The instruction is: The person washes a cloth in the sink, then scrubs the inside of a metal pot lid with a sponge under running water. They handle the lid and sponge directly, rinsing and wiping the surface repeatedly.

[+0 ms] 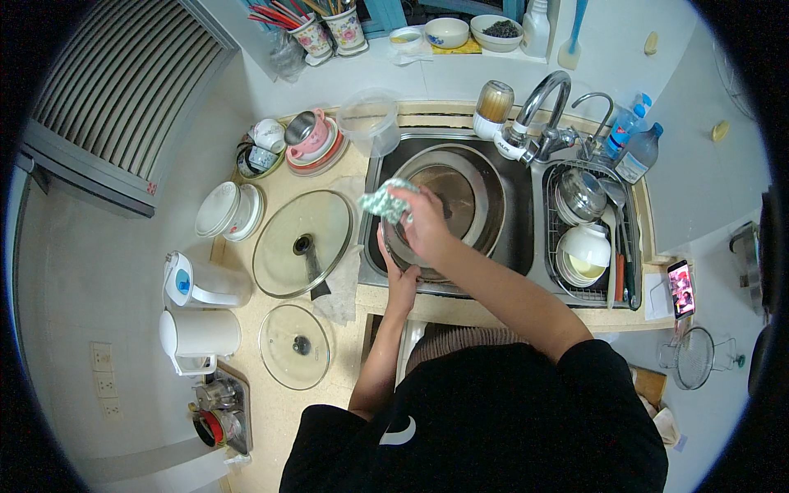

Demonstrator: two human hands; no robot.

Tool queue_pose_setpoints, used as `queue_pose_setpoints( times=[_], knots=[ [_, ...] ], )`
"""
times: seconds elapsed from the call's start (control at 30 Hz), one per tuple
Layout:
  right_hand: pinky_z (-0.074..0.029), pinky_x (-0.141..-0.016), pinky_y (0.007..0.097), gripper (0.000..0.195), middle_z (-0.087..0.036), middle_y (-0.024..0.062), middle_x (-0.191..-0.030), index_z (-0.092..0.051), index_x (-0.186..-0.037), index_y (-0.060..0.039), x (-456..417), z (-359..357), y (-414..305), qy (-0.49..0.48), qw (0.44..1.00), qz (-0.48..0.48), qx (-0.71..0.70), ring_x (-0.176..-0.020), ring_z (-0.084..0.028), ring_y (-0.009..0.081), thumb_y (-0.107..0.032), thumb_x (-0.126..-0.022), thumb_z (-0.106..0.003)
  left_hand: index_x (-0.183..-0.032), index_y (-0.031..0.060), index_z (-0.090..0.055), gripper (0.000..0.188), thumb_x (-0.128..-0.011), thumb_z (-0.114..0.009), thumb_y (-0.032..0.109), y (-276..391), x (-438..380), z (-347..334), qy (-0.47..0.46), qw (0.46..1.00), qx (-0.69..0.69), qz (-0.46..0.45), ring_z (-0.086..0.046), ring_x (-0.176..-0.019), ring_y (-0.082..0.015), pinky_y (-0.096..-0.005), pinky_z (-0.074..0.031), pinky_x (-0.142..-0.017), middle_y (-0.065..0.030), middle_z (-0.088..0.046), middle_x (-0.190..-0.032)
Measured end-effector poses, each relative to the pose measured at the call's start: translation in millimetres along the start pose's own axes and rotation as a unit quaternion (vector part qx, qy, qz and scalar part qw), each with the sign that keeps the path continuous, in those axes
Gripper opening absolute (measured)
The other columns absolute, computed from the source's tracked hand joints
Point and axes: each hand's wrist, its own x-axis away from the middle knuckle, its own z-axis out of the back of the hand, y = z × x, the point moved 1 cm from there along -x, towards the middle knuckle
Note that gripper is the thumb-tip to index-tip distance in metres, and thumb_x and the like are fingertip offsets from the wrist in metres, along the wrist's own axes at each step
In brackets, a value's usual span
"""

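Note:
My right hand point(425, 222) grips a crumpled green-and-white cloth point(387, 200) over the left part of the metal sink point(521, 246). Below it, my left hand point(399, 280) holds the near left rim of a round, shiny metal vessel point(407, 254), whose middle my right hand and forearm partly hide. A wide metal pan or basin point(493, 215) lies in the sink under and behind it. The chrome faucet point(548, 105) stands at the sink's back edge, with a filter unit on its spout.
Two glass lids point(277, 246) point(283, 363) lie on the counter at left, near stacked dishes point(219, 209) and white jugs point(203, 333). A clear plastic tub point(370, 126) stands by the sink's back left corner. Right of the basin, a wire rack point(555, 289) holds bowls and utensils. A lit phone point(681, 289) stands farther right.

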Motion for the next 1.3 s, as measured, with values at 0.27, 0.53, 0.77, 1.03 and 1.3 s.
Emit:
queue_pose_setpoints(
  times=[0.27,0.53,0.77,1.03,1.3],
  knots=[
    [-0.049,-0.076,0.0302,0.019,-0.065,0.0071,-0.087,-0.061,-0.091,-0.0028,5,-2,-7,0.006,0.997,-0.066,-0.026,-0.079,-0.063,0.0183,-0.002,-0.072,-0.067,-0.148,0.0163,-0.001,0.098,-0.065,-0.041,-0.017,4,4,-7,0.006,0.998,-0.032,-0.06,-0.031,-0.128,-0.0216,-0.0281,-0.038,-0.096,-0.0092,-0.022,-0.145],
    [-0.05,-0.073,0.0299,0.018,-0.066,0.0077,-0.086,-0.062,-0.09,-0.0016,33,-4,9,-0.033,0.994,-0.107,0.002,-0.078,-0.064,0.0187,0.0,-0.073,-0.066,-0.146,0.0171,-0.003,0.082,-0.082,-0.048,-0.008,-10,1,3,0.042,0.996,-0.044,-0.06,-0.044,-0.116,-0.0213,-0.0285,-0.046,-0.085,-0.0105,-0.031,-0.138],
    [-0.05,-0.072,0.031,0.016,-0.066,0.0075,-0.087,-0.063,-0.092,-0.0028,14,-11,-3,-0.048,0.987,-0.15,-0.04,-0.078,-0.064,0.0184,-0.007,-0.077,-0.068,-0.142,0.0134,-0.017,0.08,-0.072,-0.046,-0.012,-16,2,8,0.032,0.998,0.052,0.005,-0.05,-0.104,-0.0181,-0.027,-0.049,-0.076,-0.0084,-0.043,-0.124],
    [-0.049,-0.074,0.0303,0.016,-0.066,0.0066,-0.087,-0.062,-0.095,-0.003,10,-10,-15,-0.065,0.983,-0.147,-0.084,-0.079,-0.063,0.0188,-0.011,-0.081,-0.065,-0.139,0.0098,-0.022,0.076,-0.07,-0.046,-0.012,-36,1,14,0.045,0.999,-0.002,-0.029,-0.051,-0.101,-0.017,-0.0259,-0.048,-0.073,-0.0067,-0.046,-0.121],
    [-0.051,-0.067,0.0285,0.012,-0.066,0.006,-0.082,-0.064,-0.088,-0.0026,35,-9,-1,-0.053,0.991,-0.123,-0.005,-0.073,-0.064,0.017,-0.007,-0.078,-0.062,-0.134,0.0064,-0.029,0.059,-0.081,-0.051,-0.005,-26,0,3,0.073,0.996,0.02,-0.052,-0.051,-0.103,-0.017,-0.0287,-0.045,-0.082,-0.0066,-0.046,-0.123]
  ],
)
